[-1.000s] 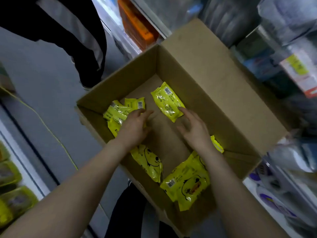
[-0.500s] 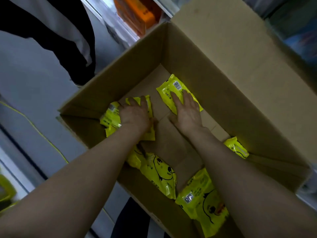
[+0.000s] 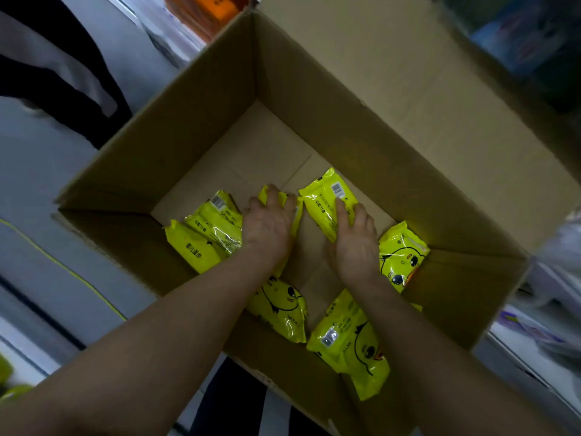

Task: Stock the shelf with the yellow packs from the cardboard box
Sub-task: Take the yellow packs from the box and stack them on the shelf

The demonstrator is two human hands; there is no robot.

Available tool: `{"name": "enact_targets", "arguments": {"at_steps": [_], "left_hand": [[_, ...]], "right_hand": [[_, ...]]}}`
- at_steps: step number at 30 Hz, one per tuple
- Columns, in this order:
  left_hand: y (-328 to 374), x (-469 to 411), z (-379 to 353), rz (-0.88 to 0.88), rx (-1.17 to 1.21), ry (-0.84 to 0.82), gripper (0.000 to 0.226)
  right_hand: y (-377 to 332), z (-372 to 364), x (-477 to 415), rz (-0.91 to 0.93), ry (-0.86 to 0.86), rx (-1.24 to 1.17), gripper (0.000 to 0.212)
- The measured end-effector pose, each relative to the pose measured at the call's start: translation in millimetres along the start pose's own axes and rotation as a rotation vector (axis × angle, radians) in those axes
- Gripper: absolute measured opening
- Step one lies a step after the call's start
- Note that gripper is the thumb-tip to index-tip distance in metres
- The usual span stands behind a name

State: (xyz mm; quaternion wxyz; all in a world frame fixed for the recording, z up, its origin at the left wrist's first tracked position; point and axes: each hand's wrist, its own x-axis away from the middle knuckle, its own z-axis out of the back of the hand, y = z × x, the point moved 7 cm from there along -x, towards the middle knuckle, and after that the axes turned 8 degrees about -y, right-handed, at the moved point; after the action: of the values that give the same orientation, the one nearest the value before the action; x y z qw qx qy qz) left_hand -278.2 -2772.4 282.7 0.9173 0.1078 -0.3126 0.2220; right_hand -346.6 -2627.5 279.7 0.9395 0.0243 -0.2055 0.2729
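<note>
Yellow packs (image 3: 323, 198): under both my hands, centre frame.
Left hand (image 3: 267, 226): fingers curled over one.
Right hand (image 3: 355, 240): fingers flat along another's length.

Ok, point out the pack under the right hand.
The barcode-up pack farthest into the box, with the right hand on it. The left hand holds another pack beside it.
</note>
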Motion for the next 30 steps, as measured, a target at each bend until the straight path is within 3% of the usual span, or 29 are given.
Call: {"name": "enact_targets", "arguments": {"at_steps": [3, 5, 8, 11, 14, 18, 22, 25, 30], "left_hand": [[4, 1, -2, -0.016, 0.013, 0.041, 0.07], [3, 2, 3, -0.04, 0.086, 0.065, 0.065], [-7, 1, 13, -0.061, 0.293, 0.107, 0.077], [-19, -7, 17, -0.106, 0.656, 0.101, 0.083], [-17, -11, 18, -0.177, 0.922, 0.085, 0.077], [-5, -13, 11, -0.139, 0.799, 0.059, 0.072], [-16, -10, 12, -0.015, 0.77, 0.134, 0.073], [-30, -7, 17, 0.088, 0.697, 0.205, 0.056], [-30, -13, 6, 0.07, 1.155, 0.012, 0.037]], "right_hand": [[5, -8, -6, -0.05, -0.117, -0.038, 0.091], [5, -2, -12, -0.082, -0.085, -0.032, 0.085], [8, 8, -15, -0.093, -0.093, -0.128, 0.079], [19, 18, -9, -0.109, -0.093, -0.527, 0.069], [36, 16, 3, -0.262, -0.124, -0.857, 0.051], [56, 11, 17, -0.405, -0.035, -0.843, 0.041], [47, -2, 15, -0.309, -0.071, -0.806, 0.065], [43, -7, 12, -0.317, -0.072, -0.849, 0.072], [28, -12, 13, -0.283, -0.105, -1.032, 0.085]]}}
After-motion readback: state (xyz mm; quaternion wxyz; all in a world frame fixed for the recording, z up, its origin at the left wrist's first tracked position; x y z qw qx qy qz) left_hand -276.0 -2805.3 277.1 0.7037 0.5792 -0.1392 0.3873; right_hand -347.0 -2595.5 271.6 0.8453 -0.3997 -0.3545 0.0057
